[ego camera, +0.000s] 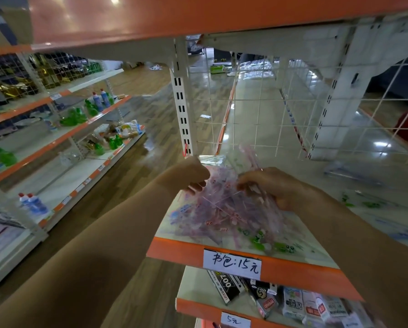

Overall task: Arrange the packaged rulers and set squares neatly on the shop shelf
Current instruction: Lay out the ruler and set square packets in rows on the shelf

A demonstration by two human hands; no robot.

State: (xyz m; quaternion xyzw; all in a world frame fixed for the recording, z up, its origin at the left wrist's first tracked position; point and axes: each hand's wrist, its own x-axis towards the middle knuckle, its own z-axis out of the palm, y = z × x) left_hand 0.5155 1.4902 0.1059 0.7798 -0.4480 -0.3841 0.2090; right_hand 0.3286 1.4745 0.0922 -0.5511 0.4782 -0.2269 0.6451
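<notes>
- Packs point(222, 209): loose heap of clear plastic sleeves on the shelf point(174, 250), at its left end, just behind the orange front edge.
- Look: mostly pink/purple print and strips showing through the film, small red marks here and there. Sleeves lie crossed at all angles and overlap; no stack, no row.
- Green packs point(264, 242): same clear sleeves with green print, at the front right of the heap, partly under the pink ones. More green print shows further right on the shelf, blurred.
- Raised pack point(245, 155): one clear sleeve with pink stripes tilted up at the back of the heap, near the mesh point(257, 102).
- Left hand point(191, 174): at the heap's back left corner, next to the post point(183, 102). Fingers curled, pinching the edge of a clear sleeve.
- Right hand point(276, 188): over the heap's right side, palm down, fingers curled into the sleeves and gripping some. Can't tell if the raised pack is among them.
- Both hands on the heap, apart from each other, pink sleeves between them.
- Label point(231, 263): white handwritten tag on the orange edge, right below the heap.
- Lower shelf: black and white boxes point(233, 282) jumbled.
- Far left: another rack with green and blue bottles point(80, 114).
</notes>
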